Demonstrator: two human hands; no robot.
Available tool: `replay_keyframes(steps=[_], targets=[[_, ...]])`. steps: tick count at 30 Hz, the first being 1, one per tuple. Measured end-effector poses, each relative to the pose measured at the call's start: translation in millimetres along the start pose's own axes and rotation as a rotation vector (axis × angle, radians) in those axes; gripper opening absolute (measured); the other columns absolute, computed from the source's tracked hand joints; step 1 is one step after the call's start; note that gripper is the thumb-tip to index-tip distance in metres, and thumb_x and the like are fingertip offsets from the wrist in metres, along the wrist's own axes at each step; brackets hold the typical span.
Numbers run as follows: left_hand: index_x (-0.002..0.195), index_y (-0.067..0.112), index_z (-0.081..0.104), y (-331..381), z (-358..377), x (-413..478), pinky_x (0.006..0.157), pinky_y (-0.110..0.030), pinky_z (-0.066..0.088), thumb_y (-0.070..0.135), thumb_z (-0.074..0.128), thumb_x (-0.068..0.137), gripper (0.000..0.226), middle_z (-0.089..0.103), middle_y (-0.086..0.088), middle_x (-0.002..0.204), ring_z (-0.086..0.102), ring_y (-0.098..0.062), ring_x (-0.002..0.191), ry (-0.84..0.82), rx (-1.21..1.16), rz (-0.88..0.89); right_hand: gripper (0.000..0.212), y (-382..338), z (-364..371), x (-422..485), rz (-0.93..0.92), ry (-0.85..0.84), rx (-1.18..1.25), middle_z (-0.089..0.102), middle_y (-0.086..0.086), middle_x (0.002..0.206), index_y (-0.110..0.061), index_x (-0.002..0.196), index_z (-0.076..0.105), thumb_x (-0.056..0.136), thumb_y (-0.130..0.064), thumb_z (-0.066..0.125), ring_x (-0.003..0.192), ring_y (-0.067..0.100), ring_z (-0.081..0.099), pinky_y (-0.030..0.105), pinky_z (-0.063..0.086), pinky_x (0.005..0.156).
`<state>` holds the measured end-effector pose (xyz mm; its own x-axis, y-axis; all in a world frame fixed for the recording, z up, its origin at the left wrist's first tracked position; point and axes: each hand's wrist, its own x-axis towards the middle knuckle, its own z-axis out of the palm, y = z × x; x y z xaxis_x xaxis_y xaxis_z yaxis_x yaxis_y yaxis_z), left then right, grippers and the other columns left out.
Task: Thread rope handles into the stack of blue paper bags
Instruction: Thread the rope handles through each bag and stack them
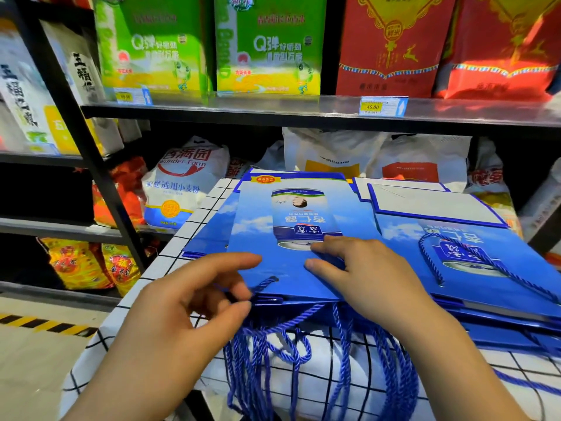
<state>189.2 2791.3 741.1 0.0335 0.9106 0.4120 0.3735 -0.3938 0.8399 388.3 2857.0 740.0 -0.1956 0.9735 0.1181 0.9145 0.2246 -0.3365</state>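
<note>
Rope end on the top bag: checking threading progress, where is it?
Head view, lower centre: the rope end lies on the top blue bag by its near edge, just right of the left hand.

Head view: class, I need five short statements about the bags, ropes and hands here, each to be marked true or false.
1. The top blue paper bag lies flat, printed side up. True.
2. The loose ropes hanging over the front edge are red. False: they are blue.
3. The right hand touches the top blue paper bag. True.
4. The right-hand pile shows no handle. False: a rope handle lies on its top bag.
5. The price tag on the shelf reads 45.00. True.
</note>
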Motion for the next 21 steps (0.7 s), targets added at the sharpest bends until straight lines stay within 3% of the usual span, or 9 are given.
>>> replay_keyframes(steps=[3, 6, 8, 9, 13, 16, 19, 21], targets=[[0.072, 0.039, 0.073, 20.0, 15.6, 10.1, 0.045, -0.018, 0.044, 0.011, 0.066, 0.055, 0.034, 0.072, 0.006, 0.073, 0.058, -0.009, 0.051, 0.013, -0.274, -0.074, 0.027, 1.5, 4.7, -1.1, -0.081, 0.172, 0.107, 0.063, -0.013, 0.108, -0.033, 0.1, 0.064, 0.085, -0.051, 0.052, 0.102, 0.014, 0.057, 0.031, 0.046, 0.082], [0.067, 0.028, 0.074, 29.4, 30.4, 28.4, 0.046, -0.016, 0.045, 0.001, 0.067, 0.054, 0.031, 0.073, 0.003, 0.077, 0.063, -0.008, 0.058, 0.023, -0.484, -0.14, 0.03, 3.0, 2.1, -11.5, -0.241, 0.236, 0.501, 0.063, -0.004, 0.075, -0.023, 0.07, 0.064, 0.08, -0.049, 0.051, 0.076, 0.011, 0.058, 0.034, 0.046, 0.071], [0.063, 0.025, 0.073, 32.7, 36.5, 39.2, 0.048, -0.016, 0.048, 0.001, 0.074, 0.046, 0.03, 0.073, 0.004, 0.077, 0.063, -0.006, 0.061, 0.054, -0.608, -0.177, 0.028, 0.4, -3.9, -23.0, -0.368, 0.092, 0.659, 0.06, -0.005, 0.076, -0.027, 0.068, 0.065, 0.076, -0.049, 0.05, 0.078, 0.011, 0.058, 0.028, 0.044, 0.073], [0.062, 0.024, 0.073, 34.5, 38.3, 43.5, 0.049, -0.016, 0.049, 0.007, 0.069, 0.047, 0.023, 0.072, 0.004, 0.075, 0.063, -0.005, 0.062, 0.071, -0.667, -0.192, 0.023, 0.4, -4.8, -26.3, -0.414, 0.033, 0.628, 0.058, -0.008, 0.08, -0.029, 0.07, 0.064, 0.074, -0.049, 0.053, 0.081, 0.011, 0.057, 0.025, 0.043, 0.074], [0.064, 0.018, 0.071, 35.2, 40.8, 51.3, 0.054, -0.018, 0.052, 0.001, 0.062, 0.056, 0.021, 0.072, 0.002, 0.077, 0.067, -0.009, 0.069, 0.063, -0.802, -0.19, 0.016, -0.5, -3.5, -29.5, -0.473, 0.134, 0.385, 0.049, -0.01, 0.083, -0.03, 0.075, 0.055, 0.076, -0.045, 0.056, 0.076, 0.007, 0.051, 0.024, 0.042, 0.069], [0.076, 0.024, 0.069, 28.4, 39.7, 46.5, 0.056, -0.02, 0.051, -0.003, 0.066, 0.073, 0.028, 0.071, 0.006, 0.086, 0.067, -0.012, 0.077, 0.141, -0.524, -0.068, 0.018, -9.6, -18.8, -31.0, -0.278, 0.163, 0.813, 0.057, 0.0, 0.06, -0.017, 0.062, 0.06, 0.073, -0.027, 0.07, 0.052, 0.005, 0.048, 0.015, 0.038, 0.051], [0.076, 0.023, 0.065, 24.5, 40.3, 36.5, 0.053, -0.019, 0.046, 0.022, 0.064, 0.08, 0.003, 0.064, 0.01, 0.071, 0.06, -0.008, 0.064, 0.236, -0.19, 0.111, 0.017, -11.6, -40.0, -25.6, -0.128, 0.168, 1.118, 0.057, 0.001, 0.046, -0.011, 0.052, 0.064, 0.068, -0.018, 0.066, 0.04, 0.009, 0.049, 0.017, 0.038, 0.036], [0.077, 0.023, 0.064, 25.9, 45.9, 30.8, 0.054, -0.016, 0.041, 0.046, 0.055, 0.074, 0.025, 0.061, 0.01, 0.066, 0.052, -0.003, 0.057, 0.112, -0.016, 0.149, 0.016, -13.2, -50.1, -19.4, -0.114, 0.161, 1.192, 0.056, 0.001, 0.045, -0.009, 0.055, 0.064, 0.062, -0.023, 0.063, 0.037, 0.009, 0.048, 0.016, 0.037, 0.034]])
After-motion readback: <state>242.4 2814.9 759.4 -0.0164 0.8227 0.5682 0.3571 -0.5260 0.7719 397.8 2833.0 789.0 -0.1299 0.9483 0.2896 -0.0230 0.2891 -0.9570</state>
